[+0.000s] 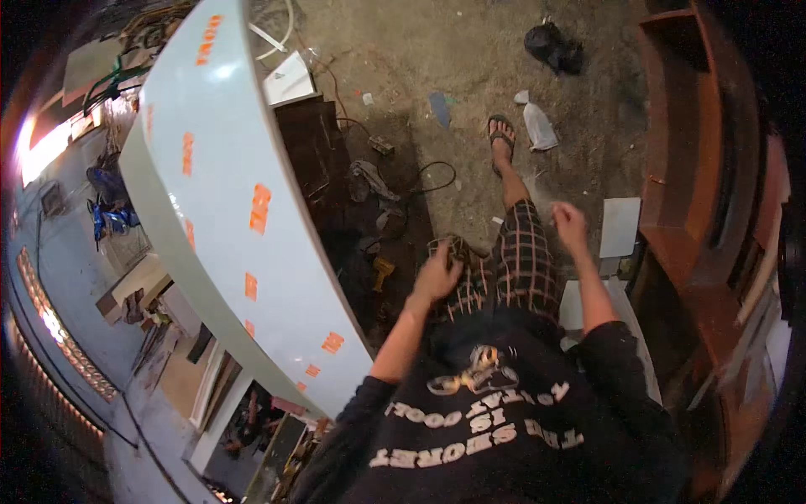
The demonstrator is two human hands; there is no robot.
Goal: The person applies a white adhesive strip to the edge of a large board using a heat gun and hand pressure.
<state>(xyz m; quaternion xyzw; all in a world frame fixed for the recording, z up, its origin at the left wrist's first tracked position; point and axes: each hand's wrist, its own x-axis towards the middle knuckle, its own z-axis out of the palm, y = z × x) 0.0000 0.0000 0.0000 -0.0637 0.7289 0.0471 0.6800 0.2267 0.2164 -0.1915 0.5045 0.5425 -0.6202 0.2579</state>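
I look down my own body: black printed shirt, checked trousers [520, 269], one sandalled foot [502, 139] forward on the dirt floor. My left hand [438, 273] is closed by my left thigh, close to a dark patterned item that I cannot make out. My right hand [569, 225] is raised in front of my right leg, fingers curled with nothing visible in them. A long white panel [243, 218] with orange marks runs diagonally on my left, just beyond my left arm.
A reddish-brown wooden cabinet [697, 193] stands at my right. On the floor lie a yellow power tool [382, 270], a black cable [437, 178], a white bag [538, 126], a black bag [552, 46] and white board pieces [620, 225].
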